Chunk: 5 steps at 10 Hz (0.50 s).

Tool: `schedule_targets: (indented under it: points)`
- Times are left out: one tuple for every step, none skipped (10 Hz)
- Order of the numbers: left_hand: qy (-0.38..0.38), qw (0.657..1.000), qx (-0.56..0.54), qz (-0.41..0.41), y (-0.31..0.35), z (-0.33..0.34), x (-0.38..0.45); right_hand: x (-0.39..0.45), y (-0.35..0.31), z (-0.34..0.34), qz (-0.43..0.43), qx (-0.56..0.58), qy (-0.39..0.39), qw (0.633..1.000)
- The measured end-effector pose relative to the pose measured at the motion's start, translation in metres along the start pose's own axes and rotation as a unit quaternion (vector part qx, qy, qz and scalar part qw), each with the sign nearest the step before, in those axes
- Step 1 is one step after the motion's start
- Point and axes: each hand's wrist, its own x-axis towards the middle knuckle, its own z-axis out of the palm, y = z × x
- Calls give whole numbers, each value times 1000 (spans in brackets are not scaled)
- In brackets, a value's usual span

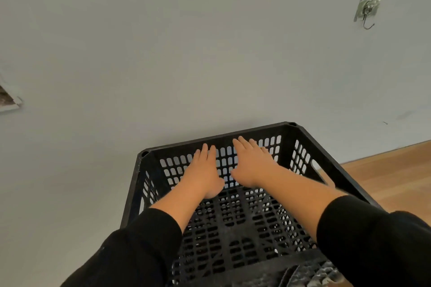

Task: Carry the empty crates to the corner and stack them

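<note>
Your sleeves [144, 240] reach in; both flat, open hands [205, 170] push the crate's [233, 228] far wall; pressing unevenly could skew it.

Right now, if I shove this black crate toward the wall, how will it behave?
The black crate is probably stiff, with its thick rim and ribbed lattice. All those holes suggest it is light for its size. With nothing seen inside, it should likely slide rather than tip.

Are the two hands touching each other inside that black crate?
Apart. The head view shows the crate's lattice wall between the left hand and right hand.
</note>
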Motion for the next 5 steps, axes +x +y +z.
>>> schedule_targets:
  points:
    - [-10, 999, 46, 19, 6, 0, -23, -25, 2, 1, -8, 8, -7, 1000]
    - [18, 998, 64, 21, 16, -7, -48, -48, 4, -6, -5, 24, 1, 1000]
    - [51, 996, 68, 19, 30, -11, -83, -78, 5, -12, -6, 49, 16, 999]
    - [79, 996, 45, 0, 44, -11, -122, -112, 10, -12, -13, 65, 21, 998]
    - [137, 990, 11, -18, 67, -2, -166, -152, 19, -10, -23, 100, 35, 994]
